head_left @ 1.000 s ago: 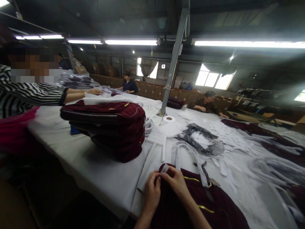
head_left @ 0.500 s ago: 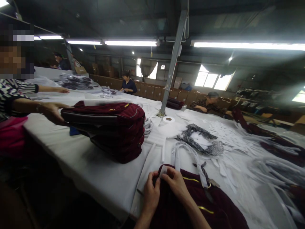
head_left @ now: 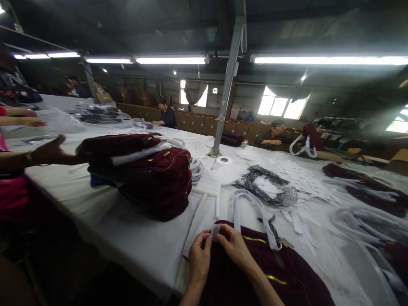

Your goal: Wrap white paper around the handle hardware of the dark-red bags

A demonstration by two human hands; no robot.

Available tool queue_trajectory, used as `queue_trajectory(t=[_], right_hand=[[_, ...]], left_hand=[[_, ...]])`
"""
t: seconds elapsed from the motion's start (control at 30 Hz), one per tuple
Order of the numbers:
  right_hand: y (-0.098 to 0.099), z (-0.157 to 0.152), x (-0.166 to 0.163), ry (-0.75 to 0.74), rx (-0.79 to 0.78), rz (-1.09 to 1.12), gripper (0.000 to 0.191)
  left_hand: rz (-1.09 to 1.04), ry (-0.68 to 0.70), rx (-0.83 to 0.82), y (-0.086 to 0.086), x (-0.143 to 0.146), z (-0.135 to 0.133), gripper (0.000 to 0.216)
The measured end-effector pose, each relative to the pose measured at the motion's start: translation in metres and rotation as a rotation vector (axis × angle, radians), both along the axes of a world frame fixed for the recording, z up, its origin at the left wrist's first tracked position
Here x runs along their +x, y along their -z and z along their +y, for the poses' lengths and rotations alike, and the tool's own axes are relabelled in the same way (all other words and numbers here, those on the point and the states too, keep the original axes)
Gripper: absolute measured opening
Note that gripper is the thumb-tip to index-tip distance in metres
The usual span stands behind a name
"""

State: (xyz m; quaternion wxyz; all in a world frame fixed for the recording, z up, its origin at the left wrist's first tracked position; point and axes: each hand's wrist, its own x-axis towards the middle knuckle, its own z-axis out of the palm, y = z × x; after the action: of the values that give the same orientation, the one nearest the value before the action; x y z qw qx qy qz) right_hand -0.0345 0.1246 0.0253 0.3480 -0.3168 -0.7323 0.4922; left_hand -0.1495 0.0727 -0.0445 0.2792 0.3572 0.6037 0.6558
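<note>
A maroon bag (head_left: 287, 263) with yellow zips lies at the table's near edge, its handles wrapped in white material. At its left end, both my hands pinch a small white translucent piece (head_left: 214, 232), perhaps paper or film. My left hand (head_left: 200, 257) is closed, thumb and fingertips at the piece's left edge. My right hand (head_left: 234, 246) grips the right side of it, fingers bent, wrist lying over the bag. Whether the piece is attached to the bag I cannot tell.
To the left stands a stack of maroon bags (head_left: 159, 182), touched by a co-worker's hand (head_left: 47, 151). A white roll (head_left: 224, 160) is near the metal post (head_left: 227, 89). Black-and-white patterned plastic (head_left: 267, 187), white strips and more maroon bags (head_left: 366, 187) lie to the right.
Another maroon bag now tops the left stack, with a white piece beneath it. The co-worker's body has moved out of view leftward. My hands stay at the white piece, shifted slightly.
</note>
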Motion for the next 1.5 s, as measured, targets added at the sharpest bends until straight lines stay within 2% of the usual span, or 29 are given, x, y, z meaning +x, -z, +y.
queue_trajectory(t=[0.13,0.27,0.4,0.47,0.53,0.63,0.77,0.97,1.1,1.23,1.4,1.5], right_hand=[[0.0,0.005,-0.001,0.043,-0.002,-0.042,0.027],[0.003,0.007,-0.004,0.013,-0.002,-0.067,0.016],[0.001,0.006,-0.005,0.008,0.014,-0.041,0.014],[0.0,0.005,-0.003,-0.004,0.01,-0.027,0.014],[-0.001,0.005,-0.002,-0.014,-0.005,-0.014,0.014],[0.0,0.005,0.0,-0.021,-0.046,0.007,0.015],[0.0,0.004,0.002,-0.044,-0.097,0.028,0.019],[-0.001,0.006,0.001,0.027,-0.065,-0.019,0.032],[0.003,0.009,-0.002,0.025,-0.012,-0.073,0.021],[0.009,0.011,-0.005,0.031,0.001,-0.073,0.012],[0.012,0.01,-0.004,0.05,0.01,-0.058,0.012],[0.015,0.009,-0.003,0.063,-0.006,-0.043,0.01]], left_hand=[[0.094,0.016,0.015,-0.007,0.001,-0.003,0.025],[0.048,0.01,0.023,-0.007,0.002,-0.003,0.023],[-0.046,-0.018,0.039,-0.01,0.001,-0.001,0.04],[0.007,0.048,0.005,-0.014,-0.001,-0.001,0.041],[0.037,0.142,-0.019,-0.018,-0.004,0.0,0.033],[0.001,0.186,-0.042,-0.02,-0.008,0.0,0.03],[0.015,0.136,-0.062,-0.018,-0.009,-0.002,0.029],[0.165,-0.024,-0.033,-0.011,-0.005,-0.002,0.027],[0.219,-0.052,-0.052,-0.006,-0.002,-0.002,0.025],[0.166,0.016,-0.033,-0.007,-0.002,-0.003,0.025],[0.138,0.187,0.002,-0.012,-0.008,-0.004,0.032],[0.159,0.178,-0.024,-0.01,-0.011,-0.003,0.027]])
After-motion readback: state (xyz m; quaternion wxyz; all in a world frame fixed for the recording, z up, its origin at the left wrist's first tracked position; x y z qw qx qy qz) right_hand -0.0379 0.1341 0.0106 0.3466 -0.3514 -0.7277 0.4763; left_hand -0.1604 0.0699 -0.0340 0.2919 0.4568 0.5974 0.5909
